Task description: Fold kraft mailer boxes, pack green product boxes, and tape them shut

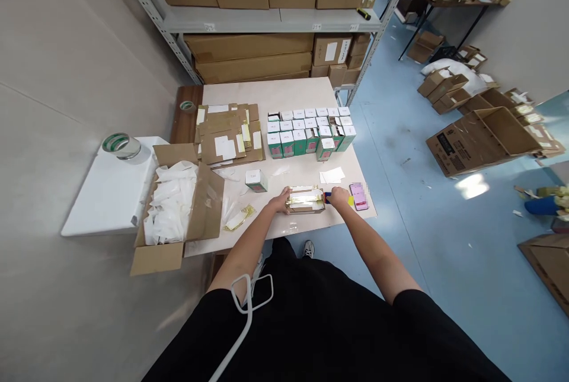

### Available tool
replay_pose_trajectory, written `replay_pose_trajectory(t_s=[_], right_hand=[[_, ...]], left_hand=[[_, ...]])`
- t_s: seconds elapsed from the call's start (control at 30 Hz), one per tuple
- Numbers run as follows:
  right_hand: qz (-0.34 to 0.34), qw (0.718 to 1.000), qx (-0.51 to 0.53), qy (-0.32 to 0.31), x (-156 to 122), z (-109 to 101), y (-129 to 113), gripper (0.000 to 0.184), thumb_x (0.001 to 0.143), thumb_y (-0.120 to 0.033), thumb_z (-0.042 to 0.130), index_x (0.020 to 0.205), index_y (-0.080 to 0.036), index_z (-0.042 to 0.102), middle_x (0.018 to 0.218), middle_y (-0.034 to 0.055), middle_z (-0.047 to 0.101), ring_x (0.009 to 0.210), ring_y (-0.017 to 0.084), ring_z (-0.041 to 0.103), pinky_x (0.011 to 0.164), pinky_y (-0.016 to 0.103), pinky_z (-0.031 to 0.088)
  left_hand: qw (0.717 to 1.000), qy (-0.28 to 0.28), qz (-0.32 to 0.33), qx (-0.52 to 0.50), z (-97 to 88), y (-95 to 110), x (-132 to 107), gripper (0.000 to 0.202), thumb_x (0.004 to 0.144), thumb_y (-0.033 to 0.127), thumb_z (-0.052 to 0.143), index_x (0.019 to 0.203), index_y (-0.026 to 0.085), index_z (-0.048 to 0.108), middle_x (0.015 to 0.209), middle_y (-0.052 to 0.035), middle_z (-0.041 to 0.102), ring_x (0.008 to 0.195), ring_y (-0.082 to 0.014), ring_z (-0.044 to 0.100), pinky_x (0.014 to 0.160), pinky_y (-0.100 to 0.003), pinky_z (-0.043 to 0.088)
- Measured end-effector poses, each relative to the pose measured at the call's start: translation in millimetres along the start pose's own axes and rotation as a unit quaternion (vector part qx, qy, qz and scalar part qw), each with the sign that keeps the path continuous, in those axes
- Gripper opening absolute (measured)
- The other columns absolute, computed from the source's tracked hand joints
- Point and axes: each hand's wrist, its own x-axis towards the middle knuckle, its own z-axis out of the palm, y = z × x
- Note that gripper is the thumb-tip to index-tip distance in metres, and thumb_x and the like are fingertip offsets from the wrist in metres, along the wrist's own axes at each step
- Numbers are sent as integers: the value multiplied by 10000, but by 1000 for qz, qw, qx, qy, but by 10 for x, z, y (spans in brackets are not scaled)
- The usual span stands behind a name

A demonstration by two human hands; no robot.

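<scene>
A small cardboard box (pixel 306 206) with shiny tape and white labels on top lies near the table's front edge. My left hand (pixel 280 200) grips its left end, fingers closed against the side. In my right hand (pixel 340 197) is a utility knife (pixel 328 197) with a dark blue body and a yellow end, its tip at the box's right end. The blade itself cannot be made out. A single green and white carton (pixel 256 180) stands behind my left hand, and a pink-screened phone (pixel 359 196) lies right of my right hand.
Rows of green and white cartons (pixel 299 142) stand at the back right of the table. Flattened cardboard (pixel 229 133) is stacked at the left. An open box with white pouches (pixel 173 201) sits by a tape roll (pixel 121 145). Shelving (pixel 267 19) rises behind.
</scene>
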Motion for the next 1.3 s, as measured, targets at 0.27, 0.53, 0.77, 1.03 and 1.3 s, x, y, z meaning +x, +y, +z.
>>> replay_pose_trajectory(t_s=[0.27, 0.53, 0.77, 1.03, 1.3], right_hand=[[22, 1000, 4, -13, -24, 69, 6, 374, 934, -397, 718, 1191, -127, 743, 1115, 228, 766, 1072, 299, 733, 862, 308, 505], [32, 999, 19, 0, 43, 75, -122, 248, 902, -194, 705, 1134, -135, 771, 1057, 229, 773, 1059, 312, 728, 893, 345, 491], [29, 999, 23, 14, 48, 105, -174, 262, 938, -144, 637, 1178, -116, 740, 1114, 244, 758, 1126, 316, 711, 940, 360, 477], [159, 976, 113, 92, -244, 628, 29, 457, 1048, -496, 465, 1246, -136, 666, 1184, 207, 738, 1082, 320, 714, 916, 386, 523], [171, 952, 250, 44, -197, 847, 199, 429, 956, -248, 535, 1339, -76, 621, 1316, 249, 672, 1274, 380, 618, 1081, 500, 461]], left_hand=[[986, -55, 12, 158, -56, 72, 2, 1408, 471, 356, 987, 1668, 308, 248, 1785, -123, 15, 1630, -365, 148, 1246, -427, 324], [994, 7, 10, 112, 27, 53, -35, 1202, 473, 396, 979, 1556, 313, 462, 1760, -120, 213, 1587, -361, 299, 1159, -417, 437], [997, 20, -8, 69, 71, 54, -31, 1190, 405, 218, 997, 1491, 326, 522, 1720, -127, 322, 1552, -384, 362, 1207, -514, 374], [991, -23, -42, 126, 115, 56, -29, 1217, 619, 459, 952, 1648, 348, 312, 1786, -115, 44, 1531, -404, 399, 1150, -482, 465], [979, -64, -45, 189, 110, 119, -31, 1440, 557, 223, 968, 1699, 321, 98, 1767, -115, -144, 1608, -397, 209, 1203, -447, 415]])
